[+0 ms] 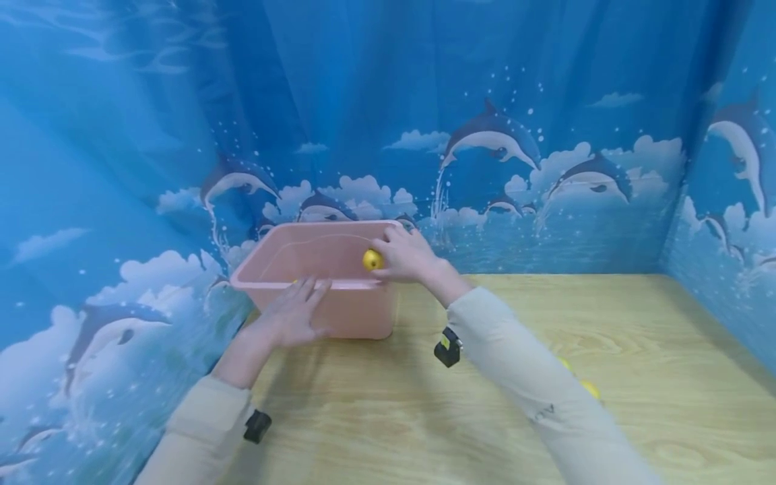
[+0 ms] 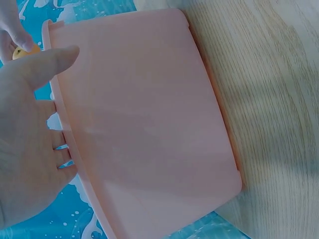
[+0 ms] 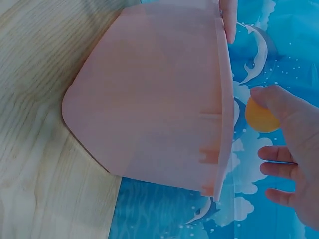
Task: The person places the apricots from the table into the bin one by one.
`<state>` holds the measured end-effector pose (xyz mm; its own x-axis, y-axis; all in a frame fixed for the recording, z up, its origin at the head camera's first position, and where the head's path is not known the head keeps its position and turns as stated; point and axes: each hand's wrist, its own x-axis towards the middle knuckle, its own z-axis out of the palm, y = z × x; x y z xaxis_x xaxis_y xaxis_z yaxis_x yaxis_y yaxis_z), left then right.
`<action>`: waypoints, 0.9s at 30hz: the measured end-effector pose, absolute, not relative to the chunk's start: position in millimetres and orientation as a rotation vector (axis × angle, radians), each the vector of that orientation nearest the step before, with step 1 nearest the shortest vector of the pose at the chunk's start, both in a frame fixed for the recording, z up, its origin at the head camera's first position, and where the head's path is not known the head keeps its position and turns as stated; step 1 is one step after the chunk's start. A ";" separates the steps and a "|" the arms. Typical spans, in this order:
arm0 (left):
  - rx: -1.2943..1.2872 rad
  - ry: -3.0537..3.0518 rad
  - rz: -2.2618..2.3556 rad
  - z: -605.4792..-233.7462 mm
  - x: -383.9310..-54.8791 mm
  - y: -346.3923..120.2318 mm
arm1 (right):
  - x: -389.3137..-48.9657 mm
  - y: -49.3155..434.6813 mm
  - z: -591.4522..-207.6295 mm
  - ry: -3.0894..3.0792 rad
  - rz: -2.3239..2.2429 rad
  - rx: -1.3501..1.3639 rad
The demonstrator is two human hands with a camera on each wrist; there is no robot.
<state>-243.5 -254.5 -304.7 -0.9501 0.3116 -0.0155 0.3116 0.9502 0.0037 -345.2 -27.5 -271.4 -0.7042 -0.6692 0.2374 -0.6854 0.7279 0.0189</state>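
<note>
we see a pink bin [image 1: 358, 313] at the far left corner of the desk [image 1: 515, 424], its long side turned toward us. over its opening, near the right end, our right hand [image 1: 405, 256] grasps a round yellow thing [image 1: 372, 260] with a small dark spot on it. the right wrist view shows thumb and forefinger pinching it above the rim and apart from it, while the other fingers are stretched loosely beside it.

our left hand [image 1: 291, 316] is unclenched and carries nothing: its fingers lie spread over the bin's near rim, their tips on the inner side, and the thumb stands apart in front of the outer wall. we cannot tell how firmly it presses. just behind that rim, by the left fingertips, we make out a sliver of yellow [image 1: 295, 281], too small to name.

two more yellow pieces [image 1: 591, 389] lie to the right on the desk, well in from its right edge, partly hidden by our right sleeve [image 1: 515, 350]. we wear a black device [image 1: 448, 347] at the right wrist and a second one [image 1: 257, 426] at the left. a blue curtain [image 1: 364, 101] printed with dolphins and clouds hangs beyond the desk's far edge and along both sides.
</note>
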 end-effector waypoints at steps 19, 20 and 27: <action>0.472 3.090 -0.011 -308.7 -243.1 -254.7 | -335.4 13.3 -277.1 -2.715 0.146 1.041; 0.467 3.089 -0.007 -308.8 -243.0 -254.3 | -334.7 18.5 -279.1 -2.704 0.148 1.046; 0.453 3.098 -0.010 -308.2 -242.9 -253.8 | -327.2 55.3 -288.2 -2.642 0.164 1.054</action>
<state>-242.9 -253.8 -308.2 -0.9580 0.2866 -0.0119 0.2867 0.9580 -0.0049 -327.2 55.3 -288.2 -0.6897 -0.6551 0.3084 -0.6882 0.7255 0.0020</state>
